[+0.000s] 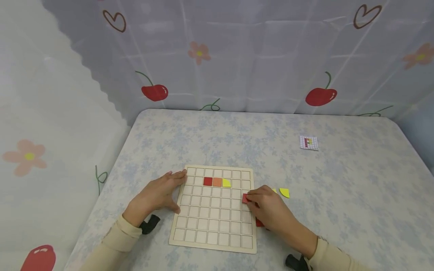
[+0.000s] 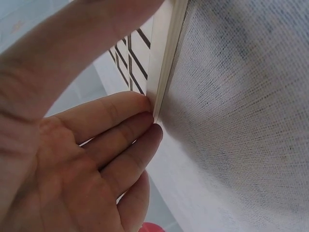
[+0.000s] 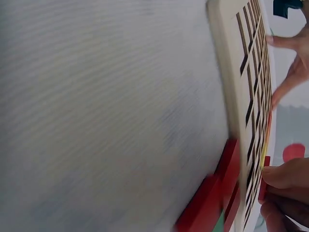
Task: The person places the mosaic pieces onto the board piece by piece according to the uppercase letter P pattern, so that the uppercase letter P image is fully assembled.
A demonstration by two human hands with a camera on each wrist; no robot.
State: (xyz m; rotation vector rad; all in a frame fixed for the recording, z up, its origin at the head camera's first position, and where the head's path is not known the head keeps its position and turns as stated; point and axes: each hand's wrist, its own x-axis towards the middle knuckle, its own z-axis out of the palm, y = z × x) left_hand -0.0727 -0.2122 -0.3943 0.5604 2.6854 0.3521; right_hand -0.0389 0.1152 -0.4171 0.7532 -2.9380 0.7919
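Observation:
A pale wooden grid board lies on the table. My left hand touches its left edge with thumb and fingertips, fingers fairly straight; the left wrist view has the fingers against the board's side. Between thumb and fingers my right hand pinches a red square tile over the board's right column. In the second row from the top sit a dark red tile, an orange tile and a yellow quarter-round tile, side by side.
Another yellow quarter-round tile lies right of the board. Red tiles lie against the board's right edge, partly hidden by the right hand in the head view. A small card with a coloured grid pattern lies farther back on the right.

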